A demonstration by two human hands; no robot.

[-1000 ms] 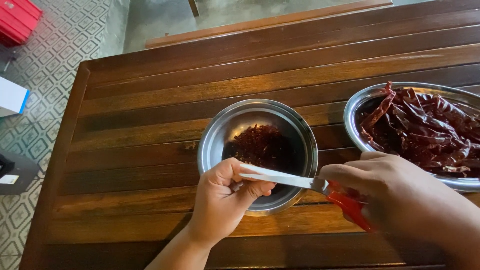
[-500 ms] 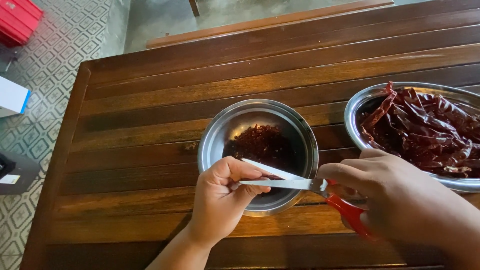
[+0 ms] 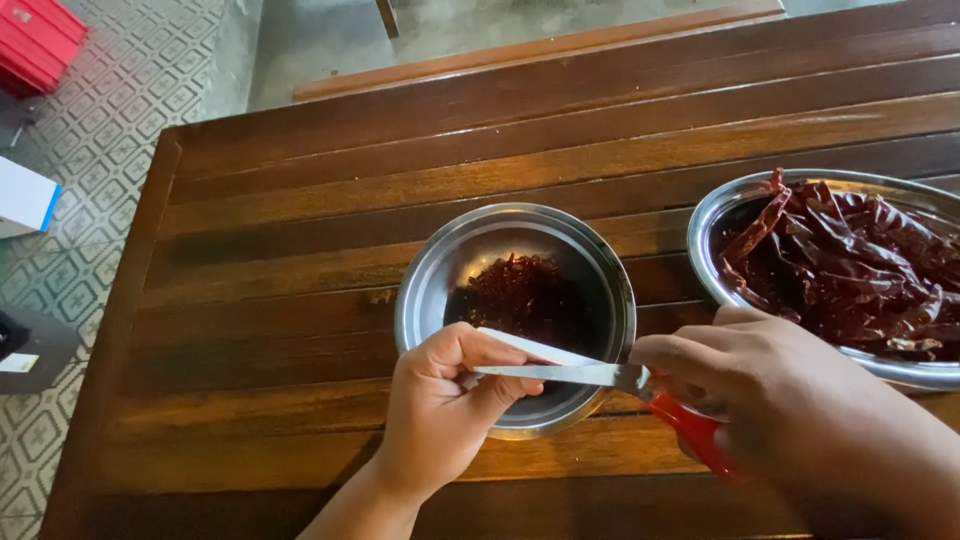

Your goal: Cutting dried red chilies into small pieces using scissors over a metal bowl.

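- The right hand (image 3: 790, 410) was curled around the red handles of a pair of scissors (image 3: 600, 372), fingers closed on the grip, just over the near edge of the wooden table (image 3: 300, 260).
- The scissors lay level across the near rim of the small steel bowl (image 3: 420, 300), blades slightly parted in a narrow V, tips pointing toward the left hand.
- The left hand (image 3: 445, 400) was loosely fisted, thumb and fingers pressed together at the blade tips; whatever it pinched there was hidden by the fingers, so I could not tell what it was.
- Both hands hovered above the near side of the small steel bowl, the left touching or nearly touching its rim.
- Inside that bowl sat a heap of cut dried chili pieces (image 3: 525, 295), dark red and small, gathered toward the middle and back.
- To the right, near the small bowl but apart from it, stood a larger steel bowl (image 3: 710, 215), partly cut off by the edge of the view.
- It was filled with whole dried red chilies (image 3: 850, 265), long, wrinkled and glossy.
- The table was of dark slatted planks.
- Beyond its left edge lay a patterned tile floor (image 3: 130, 110), with a red box (image 3: 40, 40) at the upper corner and a white and blue box (image 3: 25, 195) lower down.
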